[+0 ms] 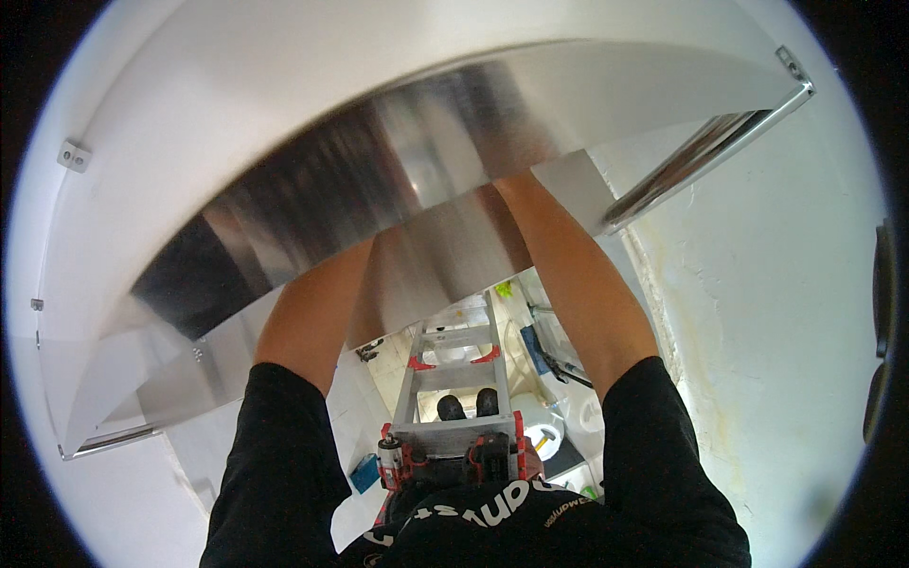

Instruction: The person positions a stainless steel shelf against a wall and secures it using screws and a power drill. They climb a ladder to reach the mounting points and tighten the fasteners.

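Both my forearms reach up in black short sleeves and pass behind a shiny stainless steel sheet-metal panel (360,161) that spans the view. My left hand is hidden behind it; the left forearm (317,303) disappears at the panel's lower edge. The same panel hides my right hand, whose forearm (578,275) goes in farther right. Whatever either hand touches cannot be seen. A brushed steel surface (445,246) shows between my arms.
I am up on an aluminium stepladder (443,379) with red fittings; two black shoes (469,404) show there. Red and black power tools (488,459) sit on its top. A white bucket (543,440) stands below. Chrome bars (710,166) and a white wall (757,284) lie to the right.
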### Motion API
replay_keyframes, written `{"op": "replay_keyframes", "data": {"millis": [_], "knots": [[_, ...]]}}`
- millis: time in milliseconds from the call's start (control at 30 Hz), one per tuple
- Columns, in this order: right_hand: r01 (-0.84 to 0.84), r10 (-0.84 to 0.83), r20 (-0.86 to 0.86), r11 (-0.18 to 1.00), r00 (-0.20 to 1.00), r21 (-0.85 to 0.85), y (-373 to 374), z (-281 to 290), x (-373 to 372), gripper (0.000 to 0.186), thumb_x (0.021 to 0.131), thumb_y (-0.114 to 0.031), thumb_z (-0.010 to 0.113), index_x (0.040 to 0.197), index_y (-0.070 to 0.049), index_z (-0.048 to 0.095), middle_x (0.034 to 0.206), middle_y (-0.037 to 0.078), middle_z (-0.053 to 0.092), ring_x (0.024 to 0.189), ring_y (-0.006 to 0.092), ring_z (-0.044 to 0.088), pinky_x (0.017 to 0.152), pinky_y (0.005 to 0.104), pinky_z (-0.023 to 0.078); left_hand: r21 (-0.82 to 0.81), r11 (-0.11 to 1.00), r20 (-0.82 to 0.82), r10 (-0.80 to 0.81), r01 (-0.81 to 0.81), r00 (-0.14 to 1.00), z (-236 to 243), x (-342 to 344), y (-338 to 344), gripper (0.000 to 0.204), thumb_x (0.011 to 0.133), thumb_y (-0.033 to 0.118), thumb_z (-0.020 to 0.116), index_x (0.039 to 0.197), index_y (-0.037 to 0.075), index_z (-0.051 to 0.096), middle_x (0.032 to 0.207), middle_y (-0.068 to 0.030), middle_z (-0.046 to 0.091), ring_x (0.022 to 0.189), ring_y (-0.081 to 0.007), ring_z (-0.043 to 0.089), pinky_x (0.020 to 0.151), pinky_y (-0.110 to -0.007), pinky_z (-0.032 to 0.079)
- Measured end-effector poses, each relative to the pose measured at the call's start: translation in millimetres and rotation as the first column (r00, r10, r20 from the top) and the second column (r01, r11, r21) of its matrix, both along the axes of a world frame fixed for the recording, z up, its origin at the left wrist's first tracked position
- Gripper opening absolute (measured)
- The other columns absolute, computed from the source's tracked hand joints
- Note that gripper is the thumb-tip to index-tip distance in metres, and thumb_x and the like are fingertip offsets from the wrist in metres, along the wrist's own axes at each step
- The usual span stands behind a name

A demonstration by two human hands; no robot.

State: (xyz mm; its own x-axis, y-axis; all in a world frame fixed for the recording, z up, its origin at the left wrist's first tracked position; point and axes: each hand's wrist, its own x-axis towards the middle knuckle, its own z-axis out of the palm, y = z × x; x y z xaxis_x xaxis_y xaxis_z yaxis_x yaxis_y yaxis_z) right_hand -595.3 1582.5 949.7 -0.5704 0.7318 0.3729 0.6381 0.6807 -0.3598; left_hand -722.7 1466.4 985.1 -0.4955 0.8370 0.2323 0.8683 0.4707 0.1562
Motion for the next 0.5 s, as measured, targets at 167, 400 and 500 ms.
{"op": "replay_keyframes", "data": {"millis": [167, 400, 500], "knots": [[0.059, -0.020, -0.268, 0.989, 0.963, 0.137, -12, 8, -6, 0.036, 0.093, -0.034, 0.070, 0.113, -0.004, 0.078, 0.123, 0.022, 0.073, 0.116, 0.0428, 0.068, 0.101, 0.0508, 0.054, 0.002, 1.000, 0.003, 0.001, -0.001, 1.000, -2, -4, -5, 0.034, 0.102, 0.044, 0.062, 0.127, 0.023, 0.071, 0.113, -0.0128, 0.077, 0.100, -0.0351, 0.074, 0.089, -0.049, 0.056], [0.055, -0.038, -0.069, 0.961, 0.997, 0.272, -4, 5, -1, 0.034, 0.094, -0.033, 0.069, 0.116, -0.009, 0.078, 0.123, 0.017, 0.075, 0.119, 0.0383, 0.068, 0.100, 0.0468, 0.054, 0.005, 1.000, 0.011, -0.012, 0.012, 1.000, -1, 1, -3, 0.034, 0.102, 0.041, 0.063, 0.129, 0.021, 0.069, 0.114, -0.0128, 0.076, 0.100, -0.0339, 0.074, 0.089, -0.048, 0.056], [-0.120, 0.045, 0.392, 0.978, 0.919, 0.168, 12, 14, 28, 0.027, 0.095, -0.026, 0.069, 0.113, -0.009, 0.080, 0.120, 0.013, 0.077, 0.117, 0.0352, 0.070, 0.098, 0.0446, 0.055, -0.011, 1.000, 0.010, 0.014, -0.014, 1.000, -7, -5, -14, 0.035, 0.102, 0.040, 0.063, 0.130, 0.021, 0.069, 0.114, -0.0129, 0.076, 0.100, -0.0334, 0.073, 0.089, -0.048, 0.056]]}}
